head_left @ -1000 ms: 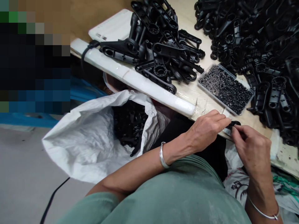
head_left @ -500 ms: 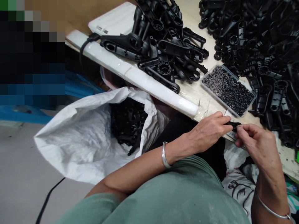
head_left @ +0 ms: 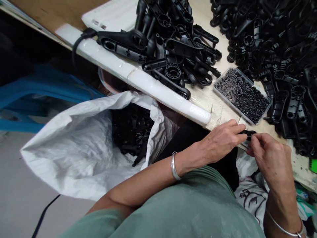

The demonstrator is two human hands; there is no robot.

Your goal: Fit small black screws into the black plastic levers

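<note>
Head view: at the table's edge, the left hand's fingers clamp a small black part. The right hand meets its other end; whether those fingertips grip it, I cannot tell. Just beyond sits a clear box of tiny dark pieces.

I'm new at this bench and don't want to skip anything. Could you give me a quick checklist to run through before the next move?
1. Left hand holding the black part: ok.
2. Right hand up at the other end of that part: ok.
3. Right hand's exact grip: cannot tell, partly hidden.
4. Clear box upright on the table, with plenty of small pieces showing: ok.
5. White sack open at the mouth: ok.
</note>
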